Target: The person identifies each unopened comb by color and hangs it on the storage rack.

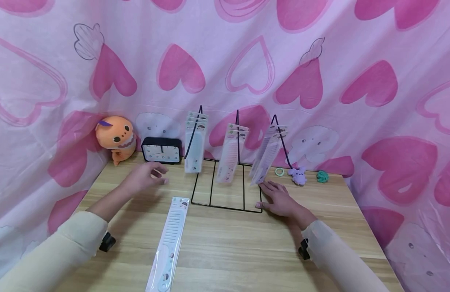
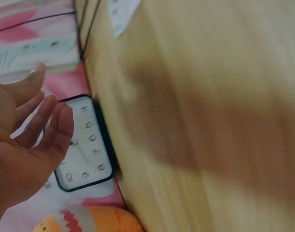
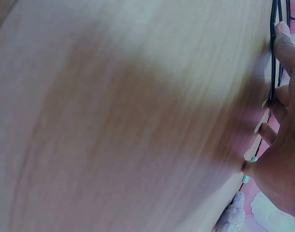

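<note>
A black wire display rack (image 1: 226,207) stands on the table, with packaged combs hanging from its three arms: green ones (image 1: 195,142) at left, pink ones (image 1: 232,156) in the middle, purple ones (image 1: 268,150) at right. My left hand (image 1: 146,177) hovers in front of the black clock (image 1: 162,151), fingers loosely bent and holding nothing. At the rack's front right corner my right hand (image 1: 281,200) rests with fingers spread, its thumb (image 3: 282,36) touching the wire. One packaged white comb (image 1: 170,243) lies on the table, left of the rack's base.
An orange plush toy (image 1: 117,136) sits at the back left beside the clock. Along the back right lie a pale green ring (image 1: 279,172), a purple plush figure (image 1: 298,176) and a green yarn-like ball (image 1: 322,176). A heart-patterned curtain (image 1: 225,61) hangs behind the table.
</note>
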